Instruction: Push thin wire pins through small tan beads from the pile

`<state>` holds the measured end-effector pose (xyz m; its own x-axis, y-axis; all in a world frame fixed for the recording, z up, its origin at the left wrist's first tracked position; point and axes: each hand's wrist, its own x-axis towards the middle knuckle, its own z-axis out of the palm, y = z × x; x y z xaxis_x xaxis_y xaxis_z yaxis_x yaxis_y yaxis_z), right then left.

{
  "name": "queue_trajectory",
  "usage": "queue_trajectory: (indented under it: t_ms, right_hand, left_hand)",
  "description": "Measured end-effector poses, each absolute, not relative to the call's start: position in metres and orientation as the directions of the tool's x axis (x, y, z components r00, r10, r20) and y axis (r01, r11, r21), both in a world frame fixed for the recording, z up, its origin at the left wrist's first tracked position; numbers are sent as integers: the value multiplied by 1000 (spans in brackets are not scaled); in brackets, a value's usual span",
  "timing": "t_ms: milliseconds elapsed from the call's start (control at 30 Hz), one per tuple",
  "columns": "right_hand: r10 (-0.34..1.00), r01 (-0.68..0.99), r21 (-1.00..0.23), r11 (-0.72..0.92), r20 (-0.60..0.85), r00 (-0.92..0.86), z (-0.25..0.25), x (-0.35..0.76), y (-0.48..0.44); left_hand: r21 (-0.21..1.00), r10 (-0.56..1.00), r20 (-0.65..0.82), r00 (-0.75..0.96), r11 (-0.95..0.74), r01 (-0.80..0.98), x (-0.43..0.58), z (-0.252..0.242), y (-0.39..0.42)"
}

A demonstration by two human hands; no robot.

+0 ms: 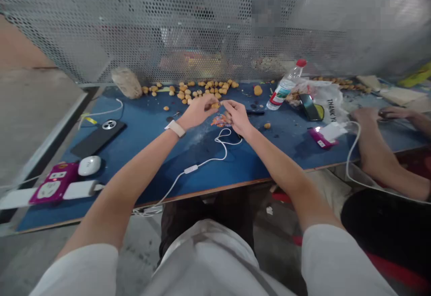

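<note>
My left hand and my right hand meet over the middle of the blue table. Both have their fingers pinched together on a small tan ball-shaped piece held between them. A little heap of orange and pink bits lies just under the hands. Several more tan balls are scattered along the far edge of the table. A white band sits on my left wrist.
A black phone, a white earbud case and a pink power strip lie at the left. A white cable crosses the front. A water bottle, a plastic bag and another person's arm are at the right.
</note>
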<state>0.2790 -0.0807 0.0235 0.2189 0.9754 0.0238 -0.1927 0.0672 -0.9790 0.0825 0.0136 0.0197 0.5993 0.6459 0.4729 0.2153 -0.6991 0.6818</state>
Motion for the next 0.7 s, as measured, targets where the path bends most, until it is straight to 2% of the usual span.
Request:
queue_trajectory:
  t_ms: [167,333,533,700]
  right_hand:
    - [989,-170,-983,63,39,140,20,269,-84]
    - [997,-222,-974,43,27,73,12,256,-89]
    - [994,-268,-963,-4,-32,101,0,251,-86]
    - [993,-273,-958,83,56,104,-18,258,-81]
  left_hand:
    - [723,737,483,473,-640,260,69,3,-19]
    - [765,799,475,369,-582,275,63,-5,-41]
    - [772,810,462,360,-567,287,66,-18,-49]
    - [698,773,502,389,-627,345,68,-28,-50]
